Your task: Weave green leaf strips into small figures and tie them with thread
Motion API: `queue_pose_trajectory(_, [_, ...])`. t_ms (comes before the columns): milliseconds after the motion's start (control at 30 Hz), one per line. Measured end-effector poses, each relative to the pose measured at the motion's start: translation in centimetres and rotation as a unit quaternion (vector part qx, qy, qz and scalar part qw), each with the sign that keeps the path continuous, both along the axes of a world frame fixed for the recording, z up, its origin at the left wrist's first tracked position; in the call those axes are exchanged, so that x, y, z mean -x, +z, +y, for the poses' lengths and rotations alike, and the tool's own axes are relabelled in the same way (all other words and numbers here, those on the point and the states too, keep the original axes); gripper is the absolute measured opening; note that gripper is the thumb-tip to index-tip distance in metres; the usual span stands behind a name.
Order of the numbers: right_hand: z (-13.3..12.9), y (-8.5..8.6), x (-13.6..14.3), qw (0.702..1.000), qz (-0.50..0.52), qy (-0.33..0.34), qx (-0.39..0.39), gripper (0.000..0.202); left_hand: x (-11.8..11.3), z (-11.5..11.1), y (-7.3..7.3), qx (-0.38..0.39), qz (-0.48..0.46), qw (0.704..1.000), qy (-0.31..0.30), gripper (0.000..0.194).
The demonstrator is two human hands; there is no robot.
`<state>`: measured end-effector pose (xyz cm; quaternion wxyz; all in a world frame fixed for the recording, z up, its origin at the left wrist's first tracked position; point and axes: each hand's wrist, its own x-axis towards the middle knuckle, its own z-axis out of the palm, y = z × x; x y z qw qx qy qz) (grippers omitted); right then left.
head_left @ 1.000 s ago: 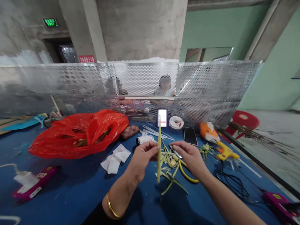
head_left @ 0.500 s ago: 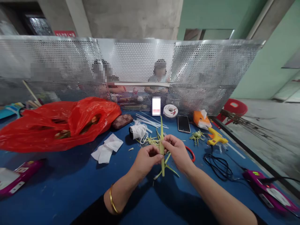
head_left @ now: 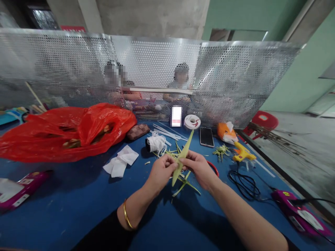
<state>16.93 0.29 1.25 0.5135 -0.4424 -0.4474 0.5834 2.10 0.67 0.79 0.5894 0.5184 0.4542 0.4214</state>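
Note:
A long pale-green leaf (head_left: 185,150), pointed at both ends, is held slanting over the blue table (head_left: 86,209). My left hand (head_left: 161,171) pinches it at its lower middle, fingers closed. On its right side my right hand (head_left: 200,167) also pinches it between thumb and fingers. Below the hands, thin green strips (head_left: 186,184) lie crossed on the table. More leaf scraps lie behind the hands, beside a bundle of white string (head_left: 157,143). A red curved handle (head_left: 213,168) shows partly behind my right hand.
Left stand a red plastic bag (head_left: 65,134), white tissues (head_left: 120,162) and a checkered pouch (head_left: 138,131). Right are a phone (head_left: 206,136), a yellow glue gun (head_left: 243,152), cables and a purple device (head_left: 298,212). A ribbon roll (head_left: 192,122) sits near the perforated screen (head_left: 162,62); people sit behind.
The leaf has gone from nearly upright to slanting, its top tipped to the right, and its broad face now shows. Both hands still pinch it. The camera view has shifted slightly.

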Motion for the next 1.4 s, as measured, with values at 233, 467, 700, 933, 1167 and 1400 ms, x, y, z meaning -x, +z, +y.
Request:
queue_pose_trajectory(233, [0.0, 0.0, -0.1, 0.999, -0.007, -0.047, -0.024, 0.025, 0.0, 0.1, -0.2, -0.023, 0.03, 0.999, 0.025, 0.018])
queue_pose_trajectory(467, [0.0, -0.3, 0.0, 0.999, -0.018, -0.025, -0.027, 0.024, -0.1, 0.2, -0.7, -0.045, 0.06, 0.997, 0.034, 0.016])
queue_pose_trajectory(700, [0.4, -0.6, -0.1, 0.989, -0.099, -0.084, -0.07, 0.028, -0.1, -0.1, -0.1, 0.013, -0.005, 1.0, -0.018, 0.022])
queue_pose_trajectory(933, [0.5, -0.8, -0.3, 0.981, -0.143, -0.071, -0.111, 0.022, -0.3, -0.1, -0.3, 0.024, 0.02, 0.998, -0.057, 0.024])
queue_pose_trajectory(1167, [-0.4, -1.6, 0.7, 0.992, -0.091, 0.003, -0.083, 0.029, -0.2, 0.3, -0.4, -0.003, -0.015, 0.995, 0.094, 0.028])
queue_pose_trajectory(1400, [-0.3, -1.7, 0.3, 0.978, -0.172, -0.041, -0.113, 0.02, -0.3, 0.1, -0.6, -0.005, -0.061, 0.994, 0.089, 0.026])
